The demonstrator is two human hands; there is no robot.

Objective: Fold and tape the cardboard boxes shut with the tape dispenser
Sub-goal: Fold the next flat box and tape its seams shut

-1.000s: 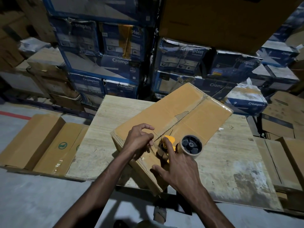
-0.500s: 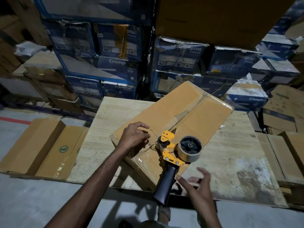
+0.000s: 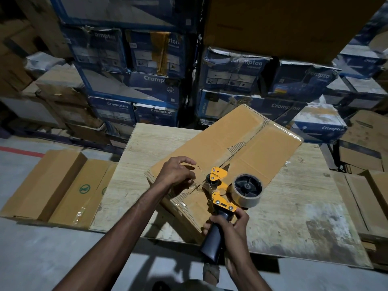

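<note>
Since half a second ago, our right hand (image 3: pixel 231 225) has closed on the dispenser (image 3: pixel 219 186), fingers clenched round its black handle. Up-left of them, our left hand (image 3: pixel 176 173) pinches tape (image 3: pixel 196 185) against the box (image 3: pixel 241 139), which lies beneath both hands, on the table (image 3: pixel 304 217).

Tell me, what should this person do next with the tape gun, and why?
Probably pull the tape dispenser away along the centre seam of the box. The right hand grips its handle, its head sits at the seam's near end, and the left hand is at the tape's start.
</note>
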